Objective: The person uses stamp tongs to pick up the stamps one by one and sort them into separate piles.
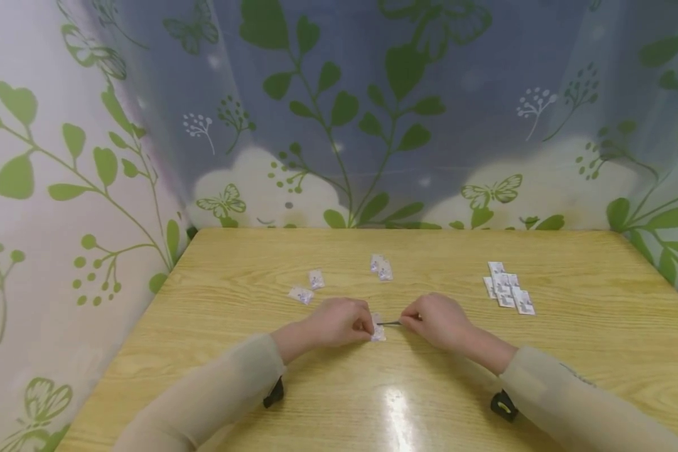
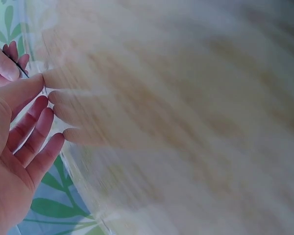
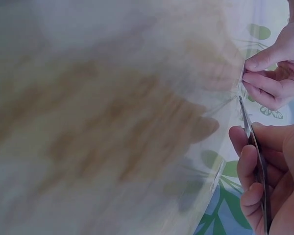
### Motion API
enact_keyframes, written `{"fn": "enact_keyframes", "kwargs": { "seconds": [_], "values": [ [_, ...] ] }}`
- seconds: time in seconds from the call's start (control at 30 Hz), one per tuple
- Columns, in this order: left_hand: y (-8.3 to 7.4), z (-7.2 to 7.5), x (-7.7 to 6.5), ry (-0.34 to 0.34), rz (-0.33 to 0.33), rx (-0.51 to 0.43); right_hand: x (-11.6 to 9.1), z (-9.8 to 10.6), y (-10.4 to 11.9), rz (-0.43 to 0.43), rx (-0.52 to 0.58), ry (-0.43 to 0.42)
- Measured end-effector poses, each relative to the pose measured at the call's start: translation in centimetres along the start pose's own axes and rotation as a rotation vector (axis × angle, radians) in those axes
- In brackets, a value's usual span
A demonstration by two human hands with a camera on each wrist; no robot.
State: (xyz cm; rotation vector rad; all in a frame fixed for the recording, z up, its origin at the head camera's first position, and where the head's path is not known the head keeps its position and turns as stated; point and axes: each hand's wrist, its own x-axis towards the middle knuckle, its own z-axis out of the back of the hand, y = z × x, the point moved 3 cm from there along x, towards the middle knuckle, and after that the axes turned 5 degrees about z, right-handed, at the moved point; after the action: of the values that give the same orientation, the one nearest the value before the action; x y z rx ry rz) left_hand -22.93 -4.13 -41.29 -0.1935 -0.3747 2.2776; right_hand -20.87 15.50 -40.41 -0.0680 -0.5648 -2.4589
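On the wooden table in front of me lies a small flat printed packet (image 1: 378, 333). My left hand (image 1: 339, 321) pinches the packet's left edge between thumb and index finger, and its other fingers (image 2: 39, 134) spread out close to the tabletop. From the other side, my right hand (image 1: 437, 319) grips a pair of slim metal tweezers (image 3: 255, 147), their tips pointing left and overlapping the packet in the head view. In the right wrist view the tweezers lie along the curled fingers, with the tips at the packet's edge. The left fingertips hide part of the packet.
Two similar packets (image 1: 301, 295) lie at the left, and an overlapping pair (image 1: 381, 269) lies beyond my hands. A pile of several whiter packets (image 1: 504, 289) sits at the right. A leaf-patterned curtain (image 1: 344, 125) hangs along the table's back edge and left side.
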Motion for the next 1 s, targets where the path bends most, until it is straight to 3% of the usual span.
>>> {"fn": "enact_keyframes", "kwargs": {
  "seconds": [0.2,0.37,0.53,0.73,1.0],
  "values": [
    [0.4,-0.3,0.0,0.0,-0.003,-0.012,0.0,0.0,0.0,-0.027,0.0,0.003],
    [1.4,0.7,-0.9,-0.048,0.024,-0.053,-0.2,0.6,-0.2,-0.073,0.069,0.006],
    [4.0,2.7,-2.1,-0.148,0.102,-0.029,0.1,1.6,-0.9,-0.12,0.119,0.0],
    [7.9,4.4,-3.9,-0.211,0.217,-0.044,1.1,2.8,-1.6,-0.132,0.117,-0.015],
    [11.6,4.8,-5.7,-0.202,0.388,-0.077,2.8,3.5,-3.1,-0.178,0.141,-0.018]
  ]
}}
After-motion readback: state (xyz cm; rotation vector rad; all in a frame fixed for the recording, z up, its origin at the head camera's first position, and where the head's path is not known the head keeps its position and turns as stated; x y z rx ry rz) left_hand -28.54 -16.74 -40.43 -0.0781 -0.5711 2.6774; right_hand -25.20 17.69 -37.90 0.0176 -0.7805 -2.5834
